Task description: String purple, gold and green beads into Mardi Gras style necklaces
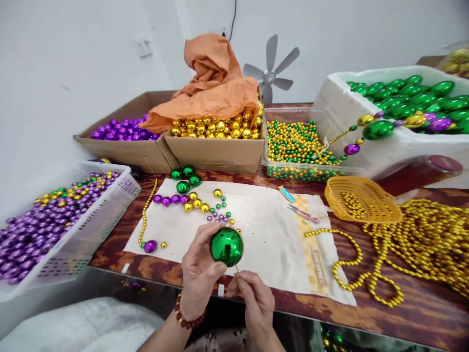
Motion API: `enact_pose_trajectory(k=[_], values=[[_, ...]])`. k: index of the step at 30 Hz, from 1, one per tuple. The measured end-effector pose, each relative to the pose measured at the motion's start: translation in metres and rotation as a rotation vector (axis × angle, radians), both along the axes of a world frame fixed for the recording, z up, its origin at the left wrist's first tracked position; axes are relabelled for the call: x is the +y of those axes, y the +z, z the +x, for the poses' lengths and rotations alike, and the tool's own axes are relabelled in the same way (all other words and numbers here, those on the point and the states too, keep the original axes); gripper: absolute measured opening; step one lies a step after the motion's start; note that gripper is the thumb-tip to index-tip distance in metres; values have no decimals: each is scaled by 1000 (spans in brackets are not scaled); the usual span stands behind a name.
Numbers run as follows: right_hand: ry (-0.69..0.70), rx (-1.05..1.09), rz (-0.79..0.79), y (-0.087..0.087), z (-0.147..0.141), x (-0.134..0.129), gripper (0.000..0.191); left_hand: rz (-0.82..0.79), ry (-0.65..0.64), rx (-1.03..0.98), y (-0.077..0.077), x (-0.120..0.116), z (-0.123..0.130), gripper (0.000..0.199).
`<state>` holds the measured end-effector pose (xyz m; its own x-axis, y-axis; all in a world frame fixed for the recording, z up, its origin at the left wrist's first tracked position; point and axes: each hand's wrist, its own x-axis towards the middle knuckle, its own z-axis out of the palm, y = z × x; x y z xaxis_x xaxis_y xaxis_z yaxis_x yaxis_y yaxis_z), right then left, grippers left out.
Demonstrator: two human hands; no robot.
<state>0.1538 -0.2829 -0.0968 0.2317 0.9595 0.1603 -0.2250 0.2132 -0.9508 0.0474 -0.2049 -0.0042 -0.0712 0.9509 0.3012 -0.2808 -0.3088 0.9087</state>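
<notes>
A pale wall with a grey fan [269, 78] stands behind a table [421, 313] with a glossy, red-brown marbled top, on which a white cloth [264, 244] is spread. Above the cloth's near edge, the left hand [200, 274] holds a large shiny green ball [226, 247], its thumb and fingers curved around the side and parted by the ball's width. The right hand [252, 296], just below, has its thumb and forefinger pinched together on a thin needle-like rod [237, 270] that reaches the ball's underside.

On the cloth lie four green balls [183, 187], a row of purple balls [175, 199], gold balls [197, 203], small loose beads [220, 216], a strung gold strand [144, 210] at the left, and small scissors [306, 214] at the right. Behind it are cardboard boxes [216, 154] of purple and gold balls, one partly covered by an orange cloth [216, 78]. A yellow basket [384, 208] sits beside heaped gold bead strings [428, 244].
</notes>
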Motion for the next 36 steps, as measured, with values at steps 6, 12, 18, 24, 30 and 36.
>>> enact_pose_trajectory(k=[6,12,18,24,30,36], values=[[74,-41,106,8,6,7,20,-15,-98,-6,3,2,-5,54],[71,13,26,11,5,7,16,-24,-164,-30,10,8,-4,51],[69,30,-17,-4,-1,0,15,-97,-129,-158,14,21,-3,38],[47,-57,-40,-15,0,-6,14,-243,-197,-262,19,30,-2,39],[25,-89,-49,-20,-4,-5,15,-225,-171,-241,16,33,3,41],[-4,-92,-48,-20,-7,-7,15,-170,-103,-211,12,34,1,39]])
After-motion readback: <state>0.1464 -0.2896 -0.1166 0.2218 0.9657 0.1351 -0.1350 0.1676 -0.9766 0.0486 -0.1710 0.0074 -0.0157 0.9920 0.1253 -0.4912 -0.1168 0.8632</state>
